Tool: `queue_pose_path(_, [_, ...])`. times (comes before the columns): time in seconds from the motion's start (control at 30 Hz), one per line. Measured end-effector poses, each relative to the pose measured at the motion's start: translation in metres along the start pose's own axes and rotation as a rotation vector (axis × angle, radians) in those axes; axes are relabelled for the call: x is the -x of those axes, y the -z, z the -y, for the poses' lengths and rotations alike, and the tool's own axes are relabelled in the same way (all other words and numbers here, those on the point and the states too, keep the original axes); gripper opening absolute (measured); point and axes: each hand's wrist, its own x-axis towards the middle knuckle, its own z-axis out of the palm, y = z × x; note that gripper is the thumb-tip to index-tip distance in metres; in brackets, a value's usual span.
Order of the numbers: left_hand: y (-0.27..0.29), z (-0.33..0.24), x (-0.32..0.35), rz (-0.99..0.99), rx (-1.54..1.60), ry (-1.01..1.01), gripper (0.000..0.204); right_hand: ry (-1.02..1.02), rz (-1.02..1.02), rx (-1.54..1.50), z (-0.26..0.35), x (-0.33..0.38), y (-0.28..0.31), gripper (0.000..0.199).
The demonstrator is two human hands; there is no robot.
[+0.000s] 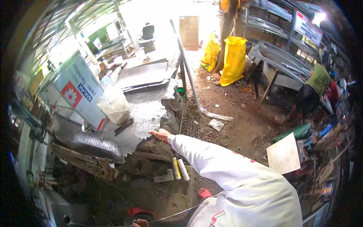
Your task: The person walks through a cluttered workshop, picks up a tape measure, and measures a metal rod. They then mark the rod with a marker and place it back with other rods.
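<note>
Counted: near, one left hand (141,223), one right hand (162,135), two red shoes (204,193), two tubes (183,169); far, two yellow sacks (232,60), one chair (148,32); right, one other person (316,84).

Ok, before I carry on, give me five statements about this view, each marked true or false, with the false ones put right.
1. The person's right hand is at the edge of the silvery sheet. True.
2. The whitish container stands on the dirt floor. False: the whitish container is on the silvery sheet.
3. Two yellow sacks stand near the tree trunk. True.
4. The co-worker at the right wears a blue top. False: the top is green.
5. The person's left hand is in the middle of the picture. False: the left hand shows only at the lower edge.
</note>
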Motion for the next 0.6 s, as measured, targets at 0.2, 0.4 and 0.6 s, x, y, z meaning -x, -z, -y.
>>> queue_pose_path(0.2, [0.012,-0.016,-0.106,0.022,-0.222,0.068,0.031,-0.176,-0.506,0.711,0.026,-0.136,0.004,0.079])
queue_pose_path(0.4, [0.031,-0.083,-0.152,0.044,-0.103,0.125,0.019,0.099,-0.708,1.339,0.127,-0.098,-0.037,0.031])
queue_pose_path(0.6, [0.057,-0.076,-0.148,0.069,-0.153,0.082,0.023,-0.139,-0.637,0.601,-0.002,-0.206,0.020,0.116])
